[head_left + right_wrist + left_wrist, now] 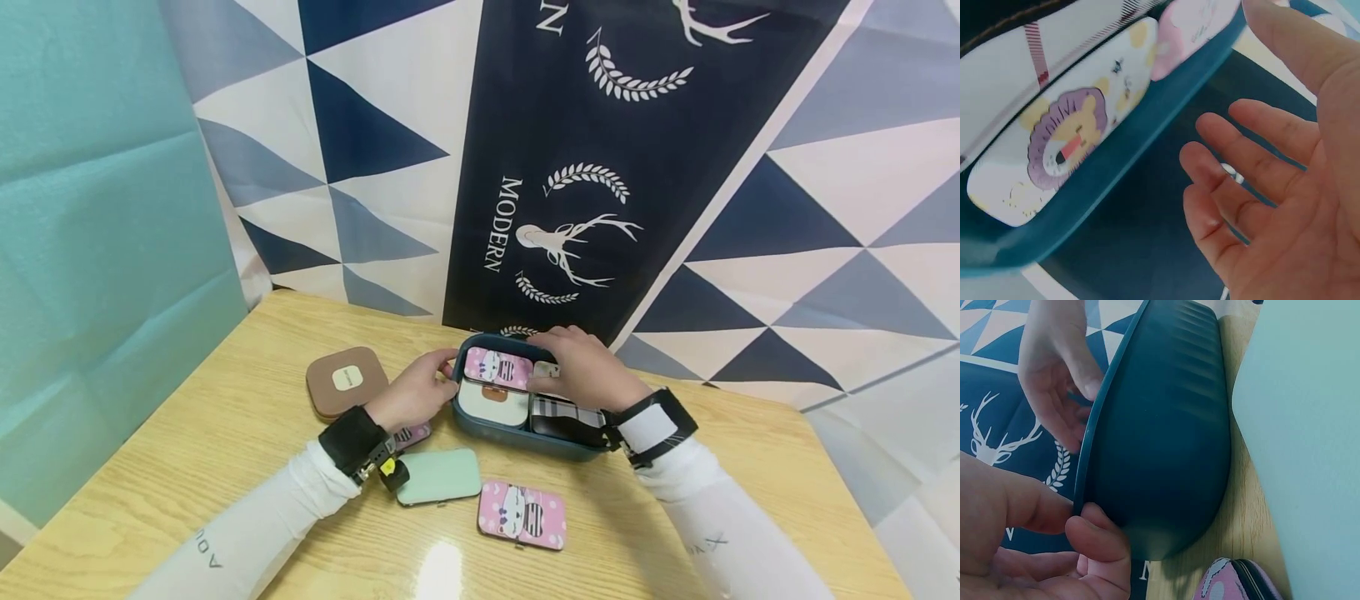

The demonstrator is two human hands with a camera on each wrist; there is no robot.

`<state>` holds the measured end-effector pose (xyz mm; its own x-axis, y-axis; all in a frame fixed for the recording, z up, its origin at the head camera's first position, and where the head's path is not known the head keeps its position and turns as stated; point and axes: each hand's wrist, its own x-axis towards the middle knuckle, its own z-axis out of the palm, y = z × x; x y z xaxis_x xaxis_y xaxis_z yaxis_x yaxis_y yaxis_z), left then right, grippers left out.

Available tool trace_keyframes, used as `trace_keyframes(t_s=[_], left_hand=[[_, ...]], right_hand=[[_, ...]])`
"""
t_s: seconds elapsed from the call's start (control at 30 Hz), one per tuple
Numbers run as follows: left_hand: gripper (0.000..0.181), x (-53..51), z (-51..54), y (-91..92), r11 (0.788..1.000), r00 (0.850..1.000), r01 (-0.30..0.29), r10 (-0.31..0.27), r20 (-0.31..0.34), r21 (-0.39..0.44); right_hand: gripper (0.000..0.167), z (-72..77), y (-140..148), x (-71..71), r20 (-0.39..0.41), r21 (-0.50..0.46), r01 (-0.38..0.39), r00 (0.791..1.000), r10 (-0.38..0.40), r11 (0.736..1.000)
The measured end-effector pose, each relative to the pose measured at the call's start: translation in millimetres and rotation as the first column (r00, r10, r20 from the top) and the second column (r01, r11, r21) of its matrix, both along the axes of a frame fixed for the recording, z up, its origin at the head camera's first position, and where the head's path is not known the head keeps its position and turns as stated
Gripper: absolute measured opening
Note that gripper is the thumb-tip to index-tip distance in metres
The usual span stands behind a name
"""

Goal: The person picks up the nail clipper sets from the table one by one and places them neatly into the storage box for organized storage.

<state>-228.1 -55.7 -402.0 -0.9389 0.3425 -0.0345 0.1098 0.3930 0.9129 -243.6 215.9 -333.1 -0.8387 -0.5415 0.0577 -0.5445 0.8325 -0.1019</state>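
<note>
A dark blue plastic basket (487,429) stands at the back of the table. My left hand (416,392) pinches its rim at the left end; thumb and finger show on the rim in the left wrist view. Over the far side reaches my right hand (588,367), thumb at the inside near a pink cat-print case (498,368). Its other fingers (1210,169) lie outside the rim, loosely bent and holding nothing. Also in the basket are a white case (495,406), a black-and-plaid case (570,421) and a white lion-print case (1066,134).
Left of the basket lies a brown rounded-square case (347,379). A mint green case (441,477) and another pink cat-print case (522,515) lie in front. A further pink case (412,435) is partly hidden by my left wrist. A patterned cloth (397,133) hangs right behind the basket.
</note>
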Motion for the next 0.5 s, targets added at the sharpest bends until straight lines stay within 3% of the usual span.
trace_keyframes(t_s=[0.3, 0.5], left_hand=[[0.057, 0.5, 0.0, 0.1, 1.000, 1.000, -0.001, 0.001, 0.000, 0.005], [0.057, 0.1, -0.6, 0.5, 1.000, 1.000, -0.001, 0.001, 0.002, 0.012]], right_hand=[[0.063, 6.0, 25, 17.3, 0.055, -0.156, 0.097, 0.994, -0.090, 0.983], [0.061, 4.4, 39, 28.1, 0.039, -0.203, 0.149, 0.989, -0.144, 0.968]])
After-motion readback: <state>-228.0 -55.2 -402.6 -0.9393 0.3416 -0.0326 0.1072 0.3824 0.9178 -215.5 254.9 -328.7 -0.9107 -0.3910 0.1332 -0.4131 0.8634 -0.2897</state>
